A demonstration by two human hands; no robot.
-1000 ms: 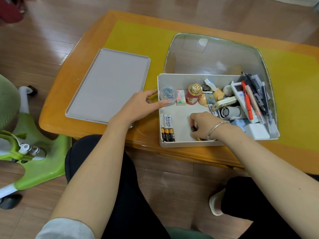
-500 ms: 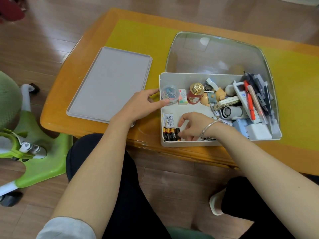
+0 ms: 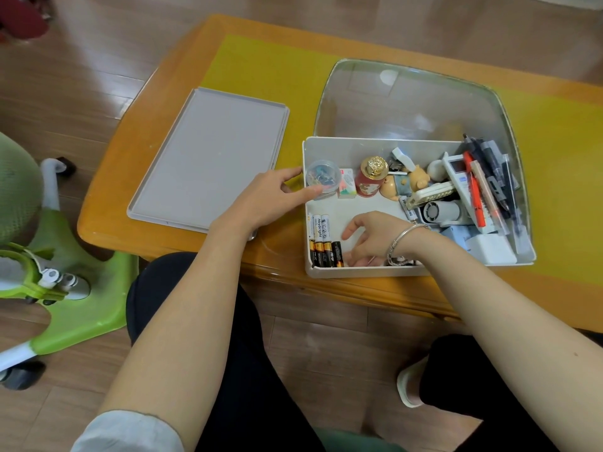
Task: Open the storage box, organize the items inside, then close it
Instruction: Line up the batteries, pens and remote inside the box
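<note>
At the tabletop's near edge sits the open white plastic storage box [image 3: 359, 272]. Inside it, the right hand [image 3: 372, 238] hovers, fingers loosely spread, beside cylindrical batteries [image 3: 323, 239]. The left hand [image 3: 274, 197] rests flat-fingered on the box's left wall. Farther left lies the flat grey rectangular lid [image 3: 208, 158].

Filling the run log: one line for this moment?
lid off, on table | left hand on box edge | right hand open, by batteries | sorting
</note>
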